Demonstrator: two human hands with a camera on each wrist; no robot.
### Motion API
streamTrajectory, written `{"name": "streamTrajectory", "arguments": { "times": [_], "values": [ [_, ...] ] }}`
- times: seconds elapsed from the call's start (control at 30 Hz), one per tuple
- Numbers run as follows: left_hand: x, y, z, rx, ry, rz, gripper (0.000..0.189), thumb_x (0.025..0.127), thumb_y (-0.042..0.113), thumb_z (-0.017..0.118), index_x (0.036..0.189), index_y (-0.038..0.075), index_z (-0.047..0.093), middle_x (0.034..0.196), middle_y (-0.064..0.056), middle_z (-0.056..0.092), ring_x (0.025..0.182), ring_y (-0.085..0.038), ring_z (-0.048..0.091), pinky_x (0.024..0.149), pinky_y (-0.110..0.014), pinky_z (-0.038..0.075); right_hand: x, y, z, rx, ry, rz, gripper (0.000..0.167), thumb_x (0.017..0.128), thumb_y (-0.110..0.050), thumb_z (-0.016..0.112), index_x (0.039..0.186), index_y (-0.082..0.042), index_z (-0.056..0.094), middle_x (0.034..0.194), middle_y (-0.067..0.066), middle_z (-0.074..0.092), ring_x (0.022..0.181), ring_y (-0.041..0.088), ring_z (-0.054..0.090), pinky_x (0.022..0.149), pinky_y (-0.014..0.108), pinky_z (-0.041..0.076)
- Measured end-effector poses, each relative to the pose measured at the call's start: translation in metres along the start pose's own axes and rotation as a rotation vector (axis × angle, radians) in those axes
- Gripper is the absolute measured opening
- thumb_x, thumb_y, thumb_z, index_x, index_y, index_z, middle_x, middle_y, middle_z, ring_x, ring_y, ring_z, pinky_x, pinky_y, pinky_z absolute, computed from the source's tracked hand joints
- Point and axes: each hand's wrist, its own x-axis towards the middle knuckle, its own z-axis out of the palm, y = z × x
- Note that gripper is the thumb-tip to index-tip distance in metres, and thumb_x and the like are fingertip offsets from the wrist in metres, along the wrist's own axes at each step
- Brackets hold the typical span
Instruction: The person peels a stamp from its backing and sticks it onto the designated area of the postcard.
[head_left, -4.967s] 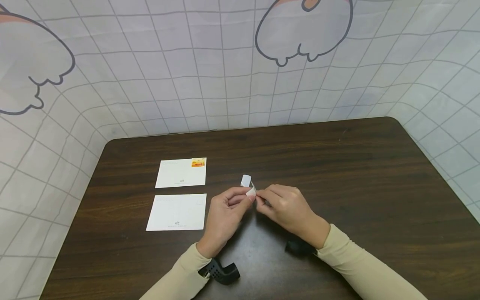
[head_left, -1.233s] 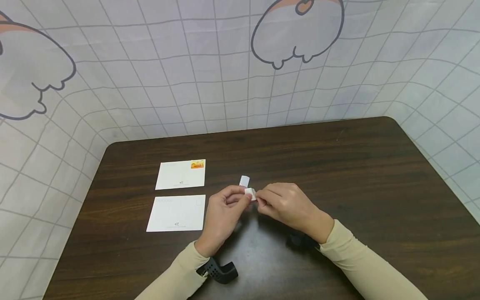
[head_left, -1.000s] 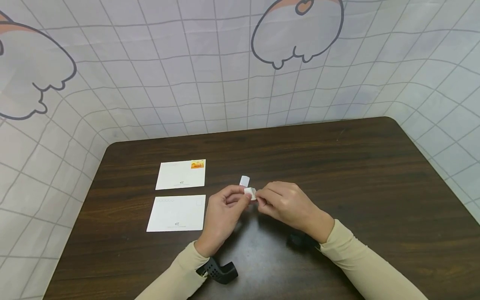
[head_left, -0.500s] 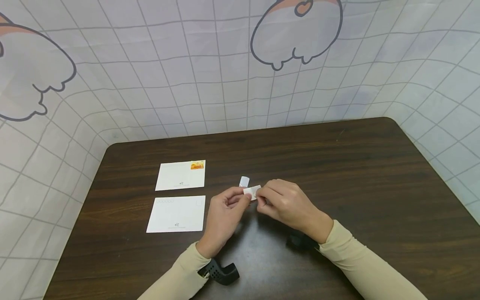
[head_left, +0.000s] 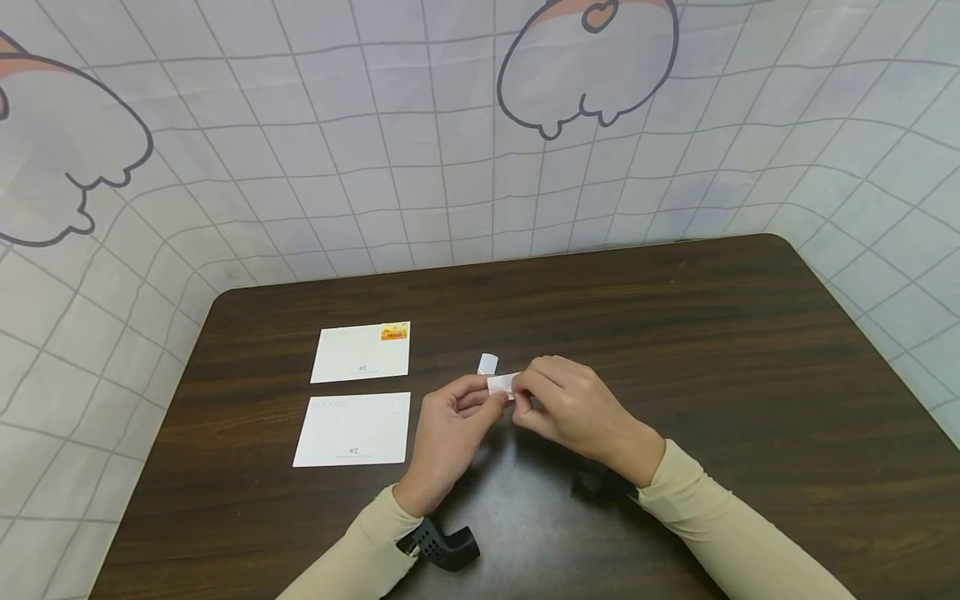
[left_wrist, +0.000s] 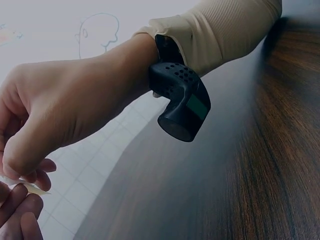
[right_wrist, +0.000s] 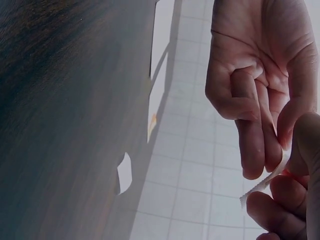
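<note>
Two hands (head_left: 450, 429) (head_left: 573, 412), fingers (head_left: 491, 406) pinching white slip (head_left: 500, 384), dark wood table (head_left: 675, 350), white gridded backdrop (head_left: 375, 167)

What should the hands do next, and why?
Perhaps the right hand should gently try peeling the held paper while the left hand steadies it. Both hands pinch it, and the far card has a stamp, but the near card has none.

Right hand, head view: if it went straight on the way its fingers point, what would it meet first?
Past the small white paper pinched at its fingertips, the right hand would probably meet the left hand first, at its fingers holding the same piece; exact depth is hard to judge.
</note>
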Motion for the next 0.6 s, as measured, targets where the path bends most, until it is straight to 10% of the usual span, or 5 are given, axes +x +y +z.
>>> {"name": "streamTrajectory", "arguments": {
  "times": [0.6],
  "values": [
    [-0.0004, -0.0031, -0.0006, -0.001, 0.012, -0.017, 0.017, 0.094, 0.013, 0.073, 0.109, 0.005, 0.076, 0.103, -0.013, 0.081, 0.089, -0.012, 0.075, 0.076, -0.018, 0.060, -0.0012, -0.0007, -0.0008, 0.051, -0.039, 0.070, 0.006, 0.089, -0.005, 0.056, 0.087, -0.008, 0.061, 0.078, 0.000, 0.057, 0.068, 0.009, 0.049, 0.058, 0.022, 0.045]
  ]
}}
